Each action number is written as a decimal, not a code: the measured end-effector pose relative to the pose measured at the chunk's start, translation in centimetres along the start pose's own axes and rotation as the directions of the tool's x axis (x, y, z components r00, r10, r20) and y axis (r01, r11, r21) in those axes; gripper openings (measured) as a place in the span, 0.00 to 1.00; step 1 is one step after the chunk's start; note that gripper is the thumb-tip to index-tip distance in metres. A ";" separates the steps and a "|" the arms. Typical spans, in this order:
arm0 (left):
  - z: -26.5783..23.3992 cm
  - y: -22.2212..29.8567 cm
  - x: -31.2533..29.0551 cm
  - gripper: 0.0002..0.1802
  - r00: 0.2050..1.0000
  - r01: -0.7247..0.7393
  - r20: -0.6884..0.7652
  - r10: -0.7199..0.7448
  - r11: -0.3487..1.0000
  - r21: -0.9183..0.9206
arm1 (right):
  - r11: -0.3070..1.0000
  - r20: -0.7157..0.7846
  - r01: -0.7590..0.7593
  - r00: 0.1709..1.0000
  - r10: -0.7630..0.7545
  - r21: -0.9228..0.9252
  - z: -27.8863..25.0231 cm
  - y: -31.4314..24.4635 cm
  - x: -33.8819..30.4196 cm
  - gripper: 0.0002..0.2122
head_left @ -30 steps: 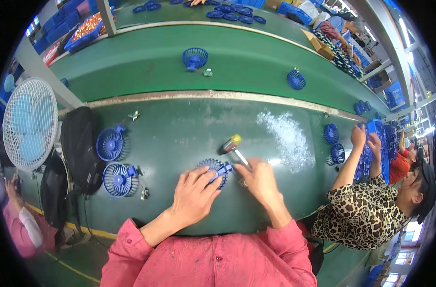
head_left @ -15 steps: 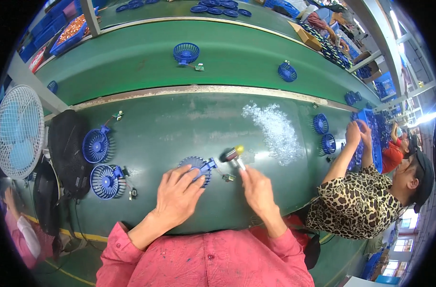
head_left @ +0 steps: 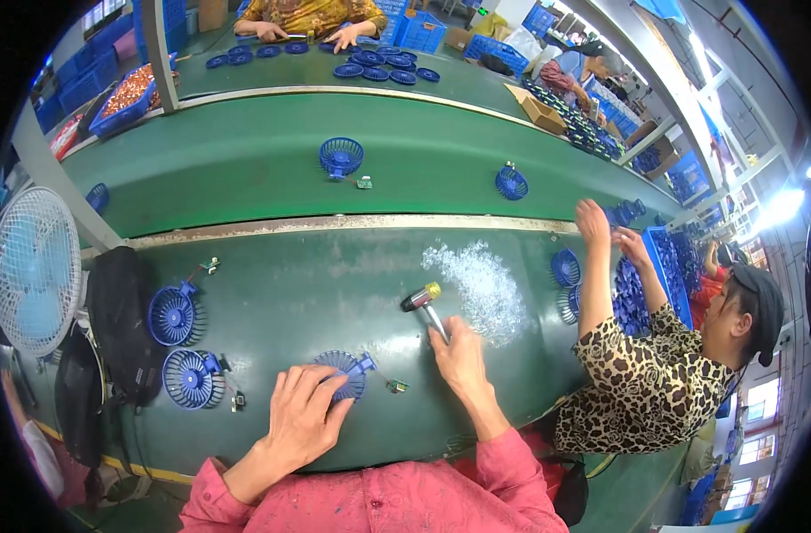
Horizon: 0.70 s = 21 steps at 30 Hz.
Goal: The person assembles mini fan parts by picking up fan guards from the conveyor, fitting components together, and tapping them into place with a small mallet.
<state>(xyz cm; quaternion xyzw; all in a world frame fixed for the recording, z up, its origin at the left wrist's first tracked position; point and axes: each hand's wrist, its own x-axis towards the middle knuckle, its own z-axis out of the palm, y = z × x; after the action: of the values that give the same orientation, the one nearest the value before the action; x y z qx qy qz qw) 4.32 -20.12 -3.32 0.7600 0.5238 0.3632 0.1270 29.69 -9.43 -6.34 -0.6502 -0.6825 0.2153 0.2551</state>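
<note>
Light falls brightly over my green tabletop (head_left: 352,275), leaving a pale sheen near its middle, and the clear pieces (head_left: 483,293) glitter nearly white. At upper right I catch a lamp (head_left: 781,206) flaring into a bluish-white bloom, while the blue fan cages (head_left: 171,315) on my left cast dark, striped shadows to their right. Toward the black rim, straight edges bow and distant detail softens.

The person is wearing a pink shirt (head_left: 432,502) of faintly patterned cloth. A dark round button (head_left: 376,504) is showing on the front, and small dark specks (head_left: 338,509) are marking the fabric. The left sleeve (head_left: 217,499) and right sleeve (head_left: 516,471) are ending short of the wrists, leaving the left hand (head_left: 299,417) and right hand (head_left: 461,360) bare.
</note>
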 end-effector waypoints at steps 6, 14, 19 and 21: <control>-0.3 -0.2 -0.2 0.25 0.999 0.034 -0.002 -0.034 0.997 0.069 | 0.997 -0.014 -0.013 1.000 0.012 -0.070 0.3 -0.5 0.1 0.08; -0.2 0.0 -0.6 0.40 0.993 0.065 0.080 -0.086 0.971 0.228 | 0.999 -0.060 -0.037 0.997 0.037 0.014 0.6 -0.4 0.0 0.10; 0.5 0.1 0.4 0.46 0.982 0.105 0.124 -0.144 0.955 0.279 | 0.993 -0.016 -0.075 0.997 0.077 0.094 -0.3 -0.4 0.7 0.10; 0.6 0.0 0.9 0.44 0.980 0.122 0.124 -0.155 0.963 0.239 | 0.936 0.058 -0.132 0.991 0.119 0.327 -0.3 1.0 0.7 0.05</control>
<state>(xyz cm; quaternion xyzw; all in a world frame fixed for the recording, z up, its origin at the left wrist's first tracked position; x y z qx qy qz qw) 4.88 -19.26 -3.33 0.7549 0.6039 0.2354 0.1002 30.63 -8.67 -6.69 -0.6362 -0.5986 0.3546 0.3333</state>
